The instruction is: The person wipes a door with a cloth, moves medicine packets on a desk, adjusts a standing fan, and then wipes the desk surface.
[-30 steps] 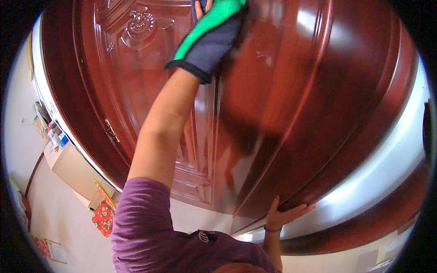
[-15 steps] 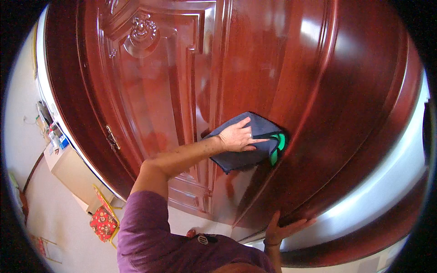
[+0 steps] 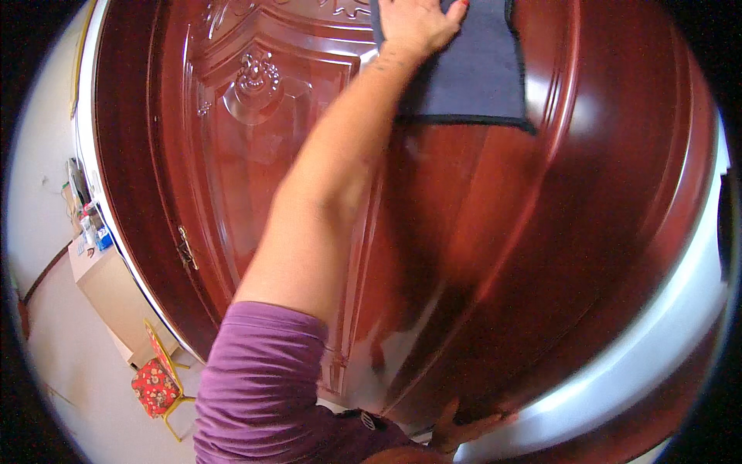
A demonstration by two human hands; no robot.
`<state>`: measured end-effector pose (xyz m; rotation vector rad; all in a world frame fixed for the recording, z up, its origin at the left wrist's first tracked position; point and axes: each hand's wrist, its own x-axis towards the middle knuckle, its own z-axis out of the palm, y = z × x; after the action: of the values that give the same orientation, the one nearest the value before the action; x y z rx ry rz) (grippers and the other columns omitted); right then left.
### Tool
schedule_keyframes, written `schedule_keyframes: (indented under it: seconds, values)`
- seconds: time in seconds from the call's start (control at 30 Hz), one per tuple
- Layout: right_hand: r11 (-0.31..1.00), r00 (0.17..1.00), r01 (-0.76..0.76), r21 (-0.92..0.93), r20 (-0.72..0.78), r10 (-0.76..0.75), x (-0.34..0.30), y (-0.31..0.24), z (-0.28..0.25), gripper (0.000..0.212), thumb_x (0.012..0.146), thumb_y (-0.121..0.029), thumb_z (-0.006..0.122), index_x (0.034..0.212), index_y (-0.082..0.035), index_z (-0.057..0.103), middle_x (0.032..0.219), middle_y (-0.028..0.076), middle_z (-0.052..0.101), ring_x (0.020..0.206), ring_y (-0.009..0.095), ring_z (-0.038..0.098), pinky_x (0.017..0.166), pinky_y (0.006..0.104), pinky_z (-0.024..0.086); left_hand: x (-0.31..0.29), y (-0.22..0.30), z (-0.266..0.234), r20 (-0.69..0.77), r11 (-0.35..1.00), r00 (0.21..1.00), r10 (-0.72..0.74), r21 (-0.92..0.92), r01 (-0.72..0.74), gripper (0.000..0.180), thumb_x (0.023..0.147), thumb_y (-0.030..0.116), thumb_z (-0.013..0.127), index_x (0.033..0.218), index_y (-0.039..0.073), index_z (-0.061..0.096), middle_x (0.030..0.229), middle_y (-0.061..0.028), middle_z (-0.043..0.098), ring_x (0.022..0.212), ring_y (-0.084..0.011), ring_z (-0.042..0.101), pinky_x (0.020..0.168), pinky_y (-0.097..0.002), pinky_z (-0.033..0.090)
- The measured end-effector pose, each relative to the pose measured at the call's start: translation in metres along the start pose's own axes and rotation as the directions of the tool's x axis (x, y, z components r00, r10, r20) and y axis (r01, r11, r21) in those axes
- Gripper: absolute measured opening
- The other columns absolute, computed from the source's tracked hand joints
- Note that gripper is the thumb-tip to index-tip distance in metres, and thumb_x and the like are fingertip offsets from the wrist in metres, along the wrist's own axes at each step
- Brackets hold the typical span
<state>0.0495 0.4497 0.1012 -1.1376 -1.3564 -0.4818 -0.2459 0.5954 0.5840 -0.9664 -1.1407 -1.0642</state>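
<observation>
My left hand (image 3: 421,29) is stretched up to the top of the view. It presses a dark grey cloth (image 3: 483,73) with a black hem against a glossy red-brown wooden door (image 3: 456,170). The thumb stands out to the side, and the fingertips are partly cut off by the upper edge. Much of the cloth hangs flat below and right of the hand. Low down, my right hand (image 3: 466,427) is in shadow by the door's lower right part, fingers stretched and thumb apart. It holds nothing; whether it touches the wood I cannot tell.
Carved raised panels (image 3: 259,81) cover the door's left part, with a metal handle (image 3: 186,249) near its left edge. At the left stand a pale cabinet (image 3: 116,301) with small items on top and a yellow-framed chair (image 3: 157,387) with a red patterned seat. A white curved surface (image 3: 610,379) lies lower right.
My left hand has moved upward along the door with the cloth, and the arm is straighter. The cloth's green part no longer shows. My right hand stays low, slightly lower in view.
</observation>
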Motion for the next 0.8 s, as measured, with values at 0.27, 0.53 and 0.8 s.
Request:
schedule_keyframes:
  seconds: [0.27, 0.53, 0.8]
  values:
    - [0.999, 0.999, 0.036, 0.007, -0.039, -0.035, 0.008, 0.002, -0.005, 0.08, 0.079, -0.034, 0.059, 0.138, -0.009, 0.012, 0.141, 0.021, 0.009, 0.127, 0.041, 0.017, 0.101, 0.053, 0.02, -0.088, 0.03, -0.008, 0.057, 0.981, 0.987, 0.149, -0.134, -0.14, 0.053, 0.076, 0.055, 0.045, 0.114, 0.02, 0.055, 0.13, -0.0126, 0.04, 0.129, -0.0322, 0.018, 0.1, -0.0611, 0.007]
    - [0.996, 0.994, 0.086, 0.004, -0.061, -0.085, 0.029, -0.005, -0.005, 0.075, 0.081, -0.031, 0.057, 0.138, -0.01, 0.013, 0.141, 0.021, 0.009, 0.127, 0.041, 0.017, 0.101, 0.0533, 0.018, -0.211, 0.034, -0.06, 0.319, 0.873, 0.853, 0.414, -0.404, -0.273, 0.062, 0.061, 0.043, 0.06, 0.118, 0.021, 0.05, 0.142, -0.0078, 0.018, 0.13, -0.0305, 0.016, 0.099, -0.0604, 0.013]
    - [0.994, 0.994, 0.106, -0.013, -0.027, -0.107, 0.032, -0.009, -0.007, 0.073, 0.081, -0.027, 0.056, 0.138, -0.012, 0.012, 0.142, 0.02, 0.007, 0.128, 0.042, 0.014, 0.102, 0.0543, 0.016, -0.365, 0.028, -0.082, 0.355, 0.622, 0.523, 0.775, -0.572, -0.534, 0.063, 0.074, 0.045, 0.055, 0.129, 0.02, 0.039, 0.128, 0.0022, 0.04, 0.11, -0.0193, 0.04, 0.102, -0.0538, 0.018]
